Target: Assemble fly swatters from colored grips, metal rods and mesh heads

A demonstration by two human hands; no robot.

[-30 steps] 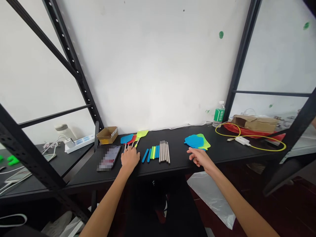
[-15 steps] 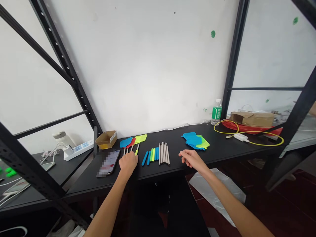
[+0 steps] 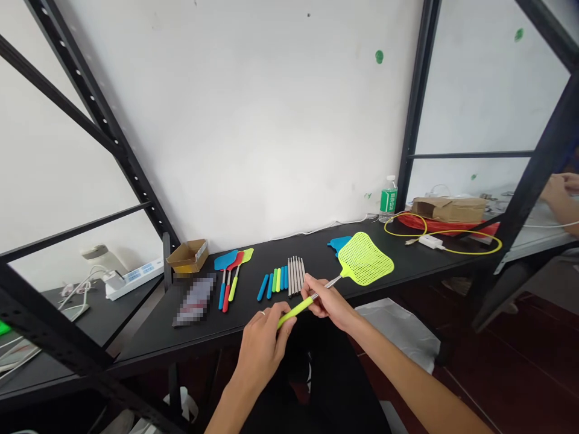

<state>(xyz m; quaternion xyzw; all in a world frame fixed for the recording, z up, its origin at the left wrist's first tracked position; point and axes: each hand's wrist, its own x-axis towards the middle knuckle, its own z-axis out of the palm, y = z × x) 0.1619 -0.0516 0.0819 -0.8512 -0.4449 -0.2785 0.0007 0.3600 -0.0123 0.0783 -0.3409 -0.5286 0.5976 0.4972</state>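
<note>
A yellow-green fly swatter [image 3: 366, 259] slants up to the right in front of me, above the desk's front edge. My left hand [image 3: 266, 334] is closed round the lower end of its handle. My right hand [image 3: 328, 301] grips the metal rod between handle and head. Beyond the hands lie several metal rods [image 3: 296, 276] side by side. Left of them rest blue and yellow-green handle grips [image 3: 276, 280]. Three assembled swatters [image 3: 226, 262], blue, red and yellow-green, lie further left. A blue swatter head [image 3: 338, 243] is partly hidden behind the held swatter's head.
A small cardboard box [image 3: 188, 256] and a phone [image 3: 195, 299], blurred, lie at the left. A water bottle [image 3: 388, 200] stands at the back right, near a yellow cable [image 3: 474, 251] and an open carton [image 3: 447, 209]. Another person's arm [image 3: 561, 196] shows at the right edge.
My left hand has come right and nearer, off the assembled swatters. A yellow-green fly swatter is now held in both hands. My view has shifted slightly.
</note>
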